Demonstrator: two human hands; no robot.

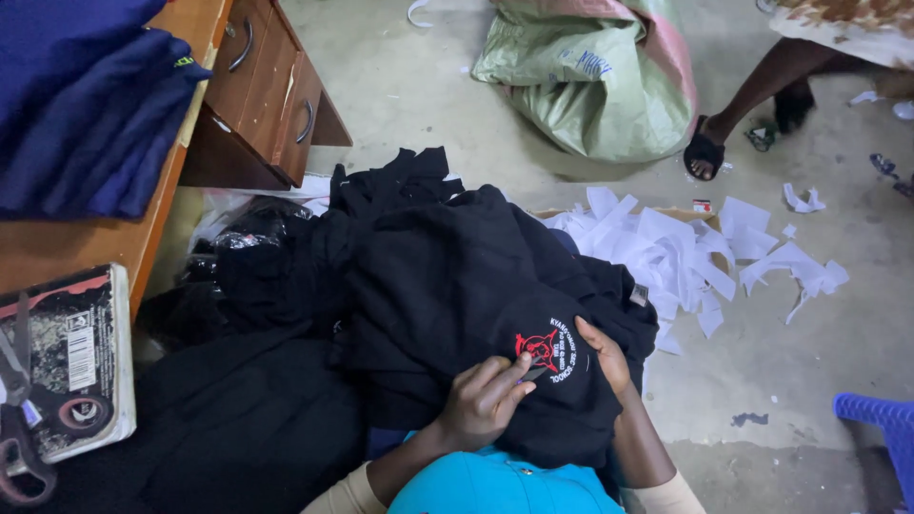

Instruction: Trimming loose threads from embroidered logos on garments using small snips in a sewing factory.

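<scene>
Far left, a wooden desk (90,249) carries folded navy cloth (86,105), and a dark hard-cover book (81,362) with scissors (24,419) lying on it sits right at the desk's near edge. Its drawers (271,90) face the floor. Below the desk, black garments (286,276) are heaped from the desk's foot across the person's lap, leaving little free room on that side.

The left hand (484,400) is curled, fingers bent together, pinching a small dark thing I cannot make out against the black garment (447,286) on the lap, just beside its red and white embroidered badge (545,350). The right hand (604,354) lies just right of the badge, fingers fairly straight and close together, pressing the cloth flat rather than gripping it. The two hands sit close, the badge between them.

Further right, white paper scraps (685,252) spill over a low cardboard box and the concrete floor (809,362), which is open beyond them. A green sack (590,81) slumps at the top, another person's sandalled foot (705,152) is beside it, and a blue plastic edge (881,419) shows at the far right.
</scene>
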